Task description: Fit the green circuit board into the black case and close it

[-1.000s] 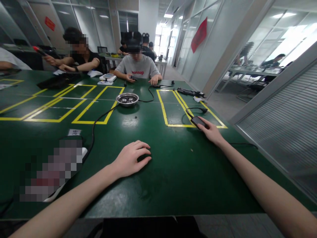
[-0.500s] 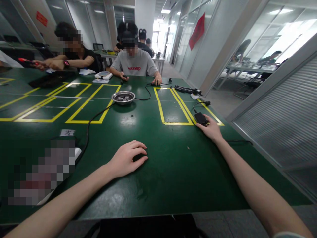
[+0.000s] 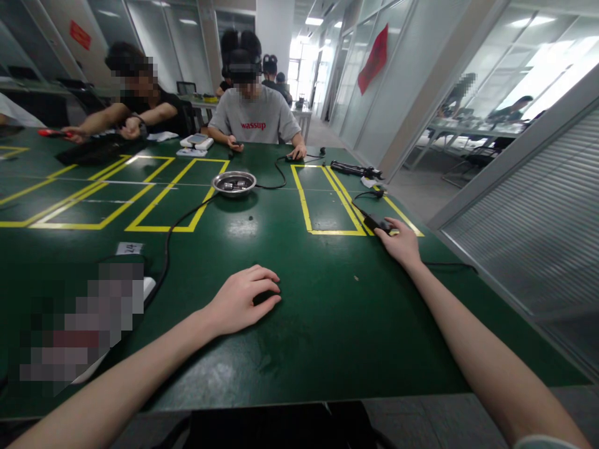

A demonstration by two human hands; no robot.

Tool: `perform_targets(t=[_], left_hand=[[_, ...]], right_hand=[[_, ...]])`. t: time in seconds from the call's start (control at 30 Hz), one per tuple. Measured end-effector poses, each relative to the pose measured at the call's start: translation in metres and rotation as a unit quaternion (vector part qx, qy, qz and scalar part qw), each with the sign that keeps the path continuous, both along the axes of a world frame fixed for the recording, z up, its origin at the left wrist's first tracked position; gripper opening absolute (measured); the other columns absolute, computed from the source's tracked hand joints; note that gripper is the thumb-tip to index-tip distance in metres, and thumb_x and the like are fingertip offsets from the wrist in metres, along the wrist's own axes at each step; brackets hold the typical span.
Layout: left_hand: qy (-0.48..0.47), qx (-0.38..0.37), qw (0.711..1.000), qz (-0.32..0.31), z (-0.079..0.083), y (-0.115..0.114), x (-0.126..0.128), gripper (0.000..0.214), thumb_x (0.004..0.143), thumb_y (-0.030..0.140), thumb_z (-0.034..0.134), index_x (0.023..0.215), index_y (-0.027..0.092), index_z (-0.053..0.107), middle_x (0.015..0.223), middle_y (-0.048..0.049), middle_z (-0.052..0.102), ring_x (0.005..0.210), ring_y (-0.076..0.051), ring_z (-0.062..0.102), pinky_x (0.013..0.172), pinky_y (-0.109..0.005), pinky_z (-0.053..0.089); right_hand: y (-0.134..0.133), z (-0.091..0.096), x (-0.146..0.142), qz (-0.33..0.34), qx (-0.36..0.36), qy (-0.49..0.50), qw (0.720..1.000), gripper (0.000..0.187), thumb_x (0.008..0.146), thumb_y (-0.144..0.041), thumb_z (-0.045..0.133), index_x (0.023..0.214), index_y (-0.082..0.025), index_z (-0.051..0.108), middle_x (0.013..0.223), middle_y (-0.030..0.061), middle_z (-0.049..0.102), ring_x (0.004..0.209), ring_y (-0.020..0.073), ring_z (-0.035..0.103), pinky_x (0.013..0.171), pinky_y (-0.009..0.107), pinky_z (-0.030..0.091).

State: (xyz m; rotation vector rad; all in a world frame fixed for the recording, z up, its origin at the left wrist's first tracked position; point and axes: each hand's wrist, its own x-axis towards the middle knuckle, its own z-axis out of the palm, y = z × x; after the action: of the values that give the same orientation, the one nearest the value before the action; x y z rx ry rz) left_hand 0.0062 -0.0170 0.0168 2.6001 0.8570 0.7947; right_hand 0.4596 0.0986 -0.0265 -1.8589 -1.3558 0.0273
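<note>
My left hand [image 3: 246, 298] rests on the green table [image 3: 318, 349] with fingers loosely curved and a gap between thumb and index finger; nothing is in it. Farther right, my right hand [image 3: 402, 243] closes round a small black box [image 3: 375, 222], thumb on its near side. The box is tilted over the yellow tape lines, and its exact kind cannot be made out. From its far end a thin black cable [image 3: 359, 201] curves to a dark round end piece [image 3: 378, 194] on the table. My fingers hide part of the box.
A steel bowl [image 3: 234, 183] holds small metal parts. A black cord [image 3: 167, 249] runs past it to a blurred white-edged object [image 3: 148, 288] at left. A folded black tripod-like item [image 3: 355, 169] lies at the far right. Two co-workers [image 3: 255, 118] sit across the table.
The black box has turned in my right hand, and its cable end has swung left and nearer. My left hand stays in place. The left co-worker's hands and red-tipped tool have shifted.
</note>
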Motion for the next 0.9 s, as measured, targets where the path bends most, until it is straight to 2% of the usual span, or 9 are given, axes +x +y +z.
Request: perform_targets(t=[0.13, 0.23, 0.37, 0.43, 0.5, 0.57, 0.63, 0.77, 0.9], left_hand=[[0.005, 0.003, 1.000, -0.003, -0.0003, 0.0001, 0.0006, 0.014, 0.100, 0.026, 0.063, 0.096, 0.019, 0.074, 0.111, -0.0071, 0.076, 0.103, -0.022, 0.072, 0.087, -0.036, 0.060], [0.007, 0.000, 1.000, -0.003, -0.0007, -0.0005, 0.0005, 0.014, 0.100, 0.026, 0.063, 0.097, 0.019, 0.074, 0.111, -0.0071, 0.076, 0.103, -0.022, 0.072, 0.087, -0.036, 0.060], [0.010, -0.003, 1.000, -0.002, -0.0010, -0.0009, 0.0003, 0.014, 0.101, 0.027, 0.063, 0.097, 0.019, 0.075, 0.111, -0.0071, 0.076, 0.103, -0.023, 0.072, 0.087, -0.036, 0.060], [0.013, -0.004, 1.000, -0.003, -0.0010, -0.0007, 0.0003, 0.014, 0.101, 0.027, 0.063, 0.098, 0.020, 0.075, 0.112, -0.0071, 0.076, 0.104, -0.022, 0.072, 0.087, -0.036, 0.060], [0.015, -0.006, 1.000, -0.004, -0.0010, -0.0008, 0.0003, 0.014, 0.101, 0.027, 0.063, 0.099, 0.020, 0.075, 0.113, -0.0073, 0.076, 0.104, -0.022, 0.072, 0.087, -0.035, 0.060], [0.015, -0.008, 1.000, -0.006, -0.0006, -0.0011, 0.0002, 0.014, 0.101, 0.027, 0.063, 0.099, 0.020, 0.075, 0.113, -0.0076, 0.075, 0.105, -0.022, 0.072, 0.088, -0.035, 0.060], [0.016, -0.011, 1.000, -0.009, 0.0001, -0.0018, 0.0002, 0.015, 0.101, 0.028, 0.062, 0.099, 0.020, 0.075, 0.114, -0.0077, 0.075, 0.105, -0.022, 0.072, 0.088, -0.036, 0.060], [0.019, -0.016, 1.000, -0.012, 0.0022, -0.0029, 0.0002, 0.017, 0.102, 0.028, 0.061, 0.099, 0.020, 0.075, 0.115, -0.0086, 0.075, 0.106, -0.023, 0.072, 0.088, -0.036, 0.060], [0.019, -0.018, 1.000, -0.015, 0.0030, -0.0029, 0.0003, 0.016, 0.101, 0.028, 0.062, 0.098, 0.020, 0.075, 0.114, -0.0084, 0.075, 0.106, -0.023, 0.072, 0.089, -0.037, 0.060]], right_hand=[[-0.0007, 0.0030, -0.0004, -0.041, -0.010, 0.033, 0.999, 0.059, 0.088, -0.056, 0.056, 0.123, -0.013, 0.074, 0.098, 0.0153, 0.078, 0.067, 0.0251, 0.064, 0.075, 0.042, 0.055], [-0.0028, 0.0049, 0.0017, -0.049, -0.024, 0.041, 0.998, 0.067, 0.095, -0.062, 0.043, 0.123, -0.010, 0.074, 0.075, 0.0124, 0.074, 0.058, 0.0253, 0.062, 0.070, 0.041, 0.054], [-0.0050, 0.0071, 0.0039, -0.062, -0.040, 0.050, 0.996, 0.077, 0.100, -0.064, 0.037, 0.141, -0.004, 0.063, 0.056, 0.0073, 0.064, 0.058, 0.0292, 0.065, 0.075, 0.044, 0.055], [-0.0052, 0.0074, 0.0032, -0.069, -0.046, 0.054, 0.995, 0.079, 0.099, -0.061, 0.041, 0.152, -0.002, 0.052, 0.066, 0.0105, 0.070, 0.062, 0.0302, 0.068, 0.078, 0.045, 0.055], [-0.0050, 0.0068, 0.0015, -0.070, -0.045, 0.051, 0.995, 0.080, 0.095, -0.059, 0.051, 0.155, -0.005, 0.048, 0.092, 0.0170, 0.077, 0.074, 0.0316, 0.072, 0.083, 0.046, 0.056], [-0.0051, 0.0055, -0.0002, -0.056, -0.031, 0.031, 0.997, 0.081, 0.087, -0.058, 0.064, 0.152, -0.011, 0.052, 0.123, 0.0203, 0.073, 0.098, 0.0355, 0.073, 0.094, 0.048, 0.054], [-0.0055, 0.0042, -0.0007, -0.023, -0.009, 0.002, 1.000, 0.079, 0.078, -0.056, 0.073, 0.144, -0.015, 0.058, 0.138, 0.0191, 0.066, 0.120, 0.0385, 0.065, 0.106, 0.049, 0.049], [-0.0068, 0.0033, 0.0020, 0.047, 0.033, -0.038, 0.998, 0.065, 0.070, -0.050, 0.078, 0.125, -0.017, 0.066, 0.126, 0.0169, 0.068, 0.121, 0.0381, 0.061, 0.106, 0.050, 0.048], [-0.0066, 0.0034, 0.0057, 0.045, 0.077, -0.051, 0.995, 0.068, 0.071, -0.048, 0.076, 0.130, -0.019, 0.060, 0.117, 0.0132, 0.068, 0.112, 0.0350, 0.062, 0.099, 0.049, 0.051]])
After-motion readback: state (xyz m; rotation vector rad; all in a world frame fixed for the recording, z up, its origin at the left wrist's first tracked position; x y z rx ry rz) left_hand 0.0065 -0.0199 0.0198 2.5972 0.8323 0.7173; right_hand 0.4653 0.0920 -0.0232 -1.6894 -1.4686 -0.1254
